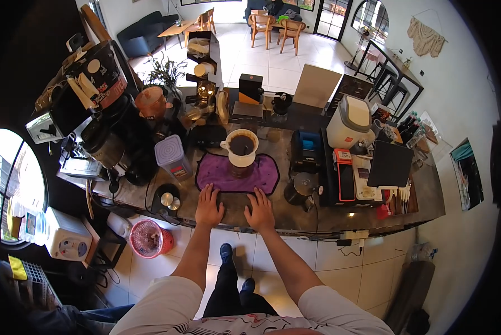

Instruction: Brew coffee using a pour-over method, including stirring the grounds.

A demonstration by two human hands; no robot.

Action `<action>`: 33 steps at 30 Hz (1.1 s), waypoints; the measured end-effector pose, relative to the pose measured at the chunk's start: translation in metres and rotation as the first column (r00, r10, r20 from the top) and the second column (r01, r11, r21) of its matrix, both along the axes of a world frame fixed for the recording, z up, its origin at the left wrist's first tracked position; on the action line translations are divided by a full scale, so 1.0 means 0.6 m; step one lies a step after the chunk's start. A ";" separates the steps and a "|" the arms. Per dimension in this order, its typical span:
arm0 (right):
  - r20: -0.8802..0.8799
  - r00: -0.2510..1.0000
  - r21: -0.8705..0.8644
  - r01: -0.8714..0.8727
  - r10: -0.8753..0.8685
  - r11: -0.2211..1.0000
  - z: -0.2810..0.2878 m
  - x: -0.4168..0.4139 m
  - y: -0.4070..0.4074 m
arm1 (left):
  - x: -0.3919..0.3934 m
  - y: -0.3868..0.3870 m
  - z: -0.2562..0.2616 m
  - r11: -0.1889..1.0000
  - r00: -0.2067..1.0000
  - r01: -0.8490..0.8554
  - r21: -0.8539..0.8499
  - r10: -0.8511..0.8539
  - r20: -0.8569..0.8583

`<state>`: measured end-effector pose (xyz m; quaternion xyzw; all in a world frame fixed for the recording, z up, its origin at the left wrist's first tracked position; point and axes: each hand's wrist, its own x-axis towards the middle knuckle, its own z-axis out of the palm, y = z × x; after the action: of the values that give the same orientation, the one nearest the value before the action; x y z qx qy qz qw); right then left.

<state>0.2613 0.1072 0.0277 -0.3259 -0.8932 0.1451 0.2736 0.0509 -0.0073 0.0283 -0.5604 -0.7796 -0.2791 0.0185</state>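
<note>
Both of my hands rest on the counter at the near edge of a purple cloth (208, 178) with dark trim. My left hand (209, 208) lies palm down, fingertips on the cloth's border. My right hand (260, 210) lies likewise to the right, its fingers spread. Neither holds anything. Beyond them, on the cloth, a white pour-over dripper (243, 158) sits on a glass server (240, 171), which is mostly hidden beneath it. Dark coffee (241, 145) fills much of the paper filter in the dripper.
Right of the cloth stand a gooseneck kettle (300, 189), a receipt printer (307, 150) and a card terminal (345, 176). To the left are a lidded plastic container (174, 157), metal tampers (169, 200) and a coffee grinder (104, 142). A red basket bin (151, 238) stands on the floor.
</note>
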 end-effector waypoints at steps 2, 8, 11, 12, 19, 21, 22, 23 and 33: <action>0.020 1.000 -0.012 0.008 -0.008 1.000 0.002 0.000 0.003 | 0.001 0.000 0.001 1.000 1.000 -0.004 -0.001 0.004 -0.001; 0.037 0.999 -0.043 0.008 -0.007 0.999 0.005 0.000 0.005 | 0.003 0.003 0.002 1.000 1.000 -0.002 0.015 0.002 0.003; 0.042 0.999 -0.053 0.007 -0.005 0.999 0.009 -0.001 0.009 | 0.001 0.007 0.002 1.000 1.000 -0.010 0.013 0.010 0.012; 0.045 0.999 -0.051 0.006 -0.004 0.999 0.008 0.001 0.007 | 0.003 0.008 0.002 1.000 1.000 -0.010 0.012 0.010 0.023; 0.085 0.996 -0.036 0.011 -0.007 0.999 0.004 0.001 0.004 | 0.004 -0.004 -0.001 0.999 1.000 -0.010 0.041 0.009 0.020; 0.090 0.996 -0.028 0.020 -0.017 0.999 0.007 0.000 0.007 | 0.005 0.000 0.001 0.999 1.000 0.003 0.047 -0.004 0.010; 0.095 0.995 -0.032 0.017 -0.014 0.999 0.007 -0.002 0.005 | 0.003 0.001 0.002 0.999 1.000 0.005 0.051 -0.006 0.013; 0.100 0.995 -0.039 0.014 -0.010 0.999 0.007 -0.002 0.001 | 0.000 -0.003 0.002 0.999 1.000 -0.007 0.036 0.006 0.017; 0.087 0.996 -0.055 0.011 -0.006 0.998 0.009 -0.002 0.004 | 0.003 0.000 0.000 0.998 1.000 -0.010 0.057 0.009 0.017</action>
<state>0.2603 0.1098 0.0329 -0.3433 -0.8985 0.1542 0.2260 0.0525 -0.0076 0.0282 -0.5534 -0.7741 -0.3059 0.0291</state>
